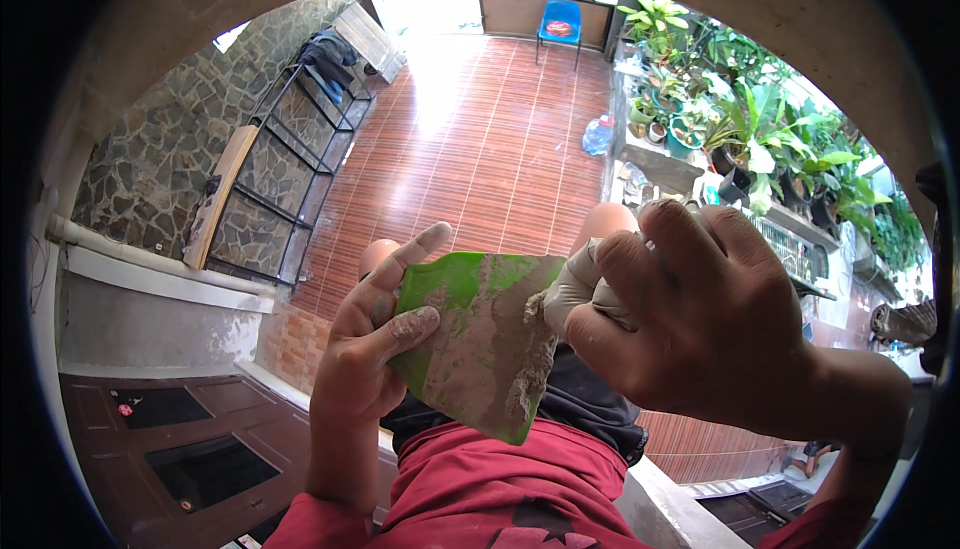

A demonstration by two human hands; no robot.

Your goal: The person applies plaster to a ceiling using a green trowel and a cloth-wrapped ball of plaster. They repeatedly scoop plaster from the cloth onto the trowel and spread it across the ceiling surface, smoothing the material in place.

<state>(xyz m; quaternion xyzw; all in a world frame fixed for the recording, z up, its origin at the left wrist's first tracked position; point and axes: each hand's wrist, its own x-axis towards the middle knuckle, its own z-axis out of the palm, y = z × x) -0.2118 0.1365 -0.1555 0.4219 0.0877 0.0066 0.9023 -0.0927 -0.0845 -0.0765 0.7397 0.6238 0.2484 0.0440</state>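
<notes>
Red-brown tiling is running across the floor [470, 149] far below the scraper [480, 344], and we're looking down on it from a height. Left of the scraper, a rough stone wall [150, 159] is rising behind a black metal rack [290, 159], with a plank [215, 199] leaning against it. Beyond the scraper, at the far end of the floor, a blue chair [560, 24] is standing; nearer, a clear water jug [597, 135] is sitting by a ledge crowded with potted plants [740, 119], right of the scraper.

Centre of view, the green scraper, smeared grey, is being gripped by the left hand [375, 349], fingers curling over its left edge. The right hand [700, 319] is clenching a pale wad [575, 289] against the scraper's right edge. Below the scraper, red shorts [500, 489] are showing.
</notes>
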